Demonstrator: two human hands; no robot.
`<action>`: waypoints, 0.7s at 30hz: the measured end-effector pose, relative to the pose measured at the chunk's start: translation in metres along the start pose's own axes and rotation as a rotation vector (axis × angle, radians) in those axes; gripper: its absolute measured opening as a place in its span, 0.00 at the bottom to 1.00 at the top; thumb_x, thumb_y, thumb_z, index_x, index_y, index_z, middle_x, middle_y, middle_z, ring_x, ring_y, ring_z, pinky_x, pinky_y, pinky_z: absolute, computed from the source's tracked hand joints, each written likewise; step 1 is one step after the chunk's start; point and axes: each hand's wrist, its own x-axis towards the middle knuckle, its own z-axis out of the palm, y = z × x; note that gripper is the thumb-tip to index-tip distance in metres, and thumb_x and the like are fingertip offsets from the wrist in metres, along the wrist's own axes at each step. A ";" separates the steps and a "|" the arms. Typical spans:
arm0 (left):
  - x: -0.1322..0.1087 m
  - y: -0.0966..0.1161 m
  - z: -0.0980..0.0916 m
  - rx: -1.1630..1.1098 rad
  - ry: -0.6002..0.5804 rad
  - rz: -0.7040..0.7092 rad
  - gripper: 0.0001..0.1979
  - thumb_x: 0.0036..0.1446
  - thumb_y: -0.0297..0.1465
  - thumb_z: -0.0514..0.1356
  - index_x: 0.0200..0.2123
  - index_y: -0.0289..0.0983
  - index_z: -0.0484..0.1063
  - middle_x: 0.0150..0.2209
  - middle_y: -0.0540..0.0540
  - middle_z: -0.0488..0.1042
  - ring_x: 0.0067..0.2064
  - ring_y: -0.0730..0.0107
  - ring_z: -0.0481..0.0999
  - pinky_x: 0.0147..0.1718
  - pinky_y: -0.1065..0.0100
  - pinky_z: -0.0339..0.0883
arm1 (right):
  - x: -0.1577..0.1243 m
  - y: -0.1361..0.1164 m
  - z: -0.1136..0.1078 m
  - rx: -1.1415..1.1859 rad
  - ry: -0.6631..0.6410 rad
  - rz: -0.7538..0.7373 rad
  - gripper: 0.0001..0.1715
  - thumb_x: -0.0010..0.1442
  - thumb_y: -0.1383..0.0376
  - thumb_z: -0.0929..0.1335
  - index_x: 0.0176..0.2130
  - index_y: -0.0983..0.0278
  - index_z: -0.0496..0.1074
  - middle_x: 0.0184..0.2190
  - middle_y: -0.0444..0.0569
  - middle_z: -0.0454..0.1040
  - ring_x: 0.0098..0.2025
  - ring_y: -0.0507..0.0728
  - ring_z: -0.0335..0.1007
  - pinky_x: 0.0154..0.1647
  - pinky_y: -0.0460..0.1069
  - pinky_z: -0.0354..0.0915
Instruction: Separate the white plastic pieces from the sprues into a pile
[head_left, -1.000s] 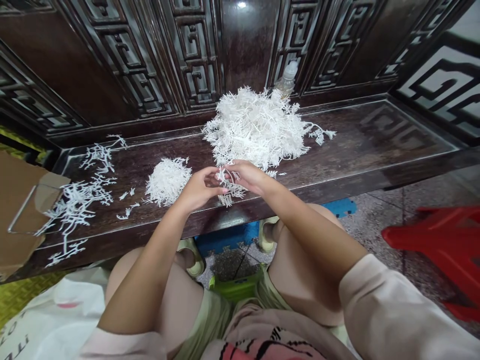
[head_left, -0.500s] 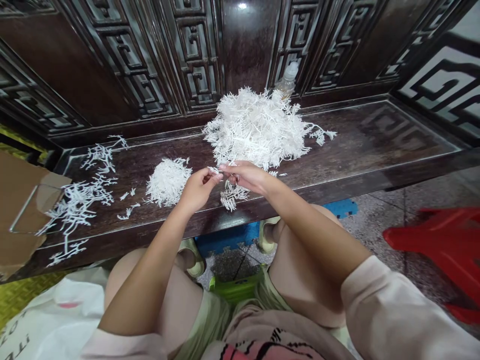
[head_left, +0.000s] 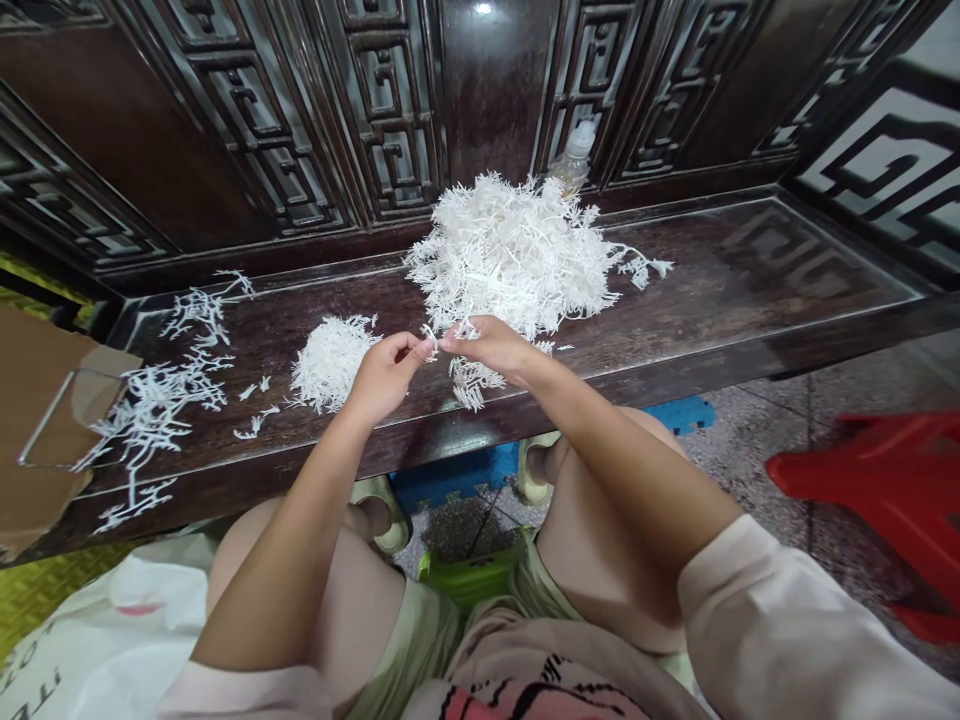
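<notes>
My left hand [head_left: 384, 380] and my right hand [head_left: 487, 350] meet above the bench's front edge, their fingertips pinching a small white branching sprig [head_left: 430, 340]. Just below them lies a loose tuft of white sprigs [head_left: 469, 382]. Behind my right hand rises a large heap of the same white plastic-looking sprigs [head_left: 510, 255]. A smaller, denser white pile [head_left: 331, 365] sits left of my left hand. Farther left, looser sprigs [head_left: 161, 400] lie scattered along the dark wooden bench top [head_left: 712, 270].
A carved dark wood panel [head_left: 390, 100] rises behind the bench, with a plastic bottle [head_left: 574, 160] behind the heap. Cardboard with clear plastic [head_left: 37, 430] lies at left. A red plastic stool [head_left: 870, 480] stands at right, above a tiled floor.
My hands have drawn slightly closer and higher, fingertips now meeting on the small sprig. The tuft below them has shifted a little toward the large heap.
</notes>
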 end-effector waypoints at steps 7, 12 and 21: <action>0.002 -0.007 0.004 -0.297 0.037 -0.116 0.20 0.50 0.48 0.51 0.27 0.37 0.66 0.24 0.50 0.66 0.27 0.72 0.67 0.31 0.69 0.59 | 0.003 0.002 -0.001 -0.141 0.038 -0.091 0.13 0.44 0.58 0.68 0.26 0.67 0.69 0.25 0.45 0.68 0.31 0.52 0.61 0.37 0.49 0.56; 0.000 -0.004 0.006 -0.378 -0.091 -0.126 0.18 0.44 0.41 0.60 0.37 0.38 0.66 0.31 0.50 0.68 0.33 0.71 0.69 0.36 0.68 0.59 | 0.004 0.003 -0.002 -0.153 0.062 -0.109 0.14 0.45 0.58 0.68 0.28 0.67 0.69 0.26 0.45 0.69 0.31 0.52 0.62 0.38 0.48 0.57; 0.000 -0.001 0.014 -0.572 -0.053 -0.108 0.16 0.40 0.32 0.63 0.35 0.37 0.68 0.24 0.54 0.64 0.29 0.77 0.64 0.33 0.72 0.59 | -0.002 -0.004 0.002 0.059 0.018 0.030 0.15 0.44 0.58 0.69 0.28 0.68 0.69 0.21 0.44 0.64 0.23 0.47 0.53 0.25 0.45 0.52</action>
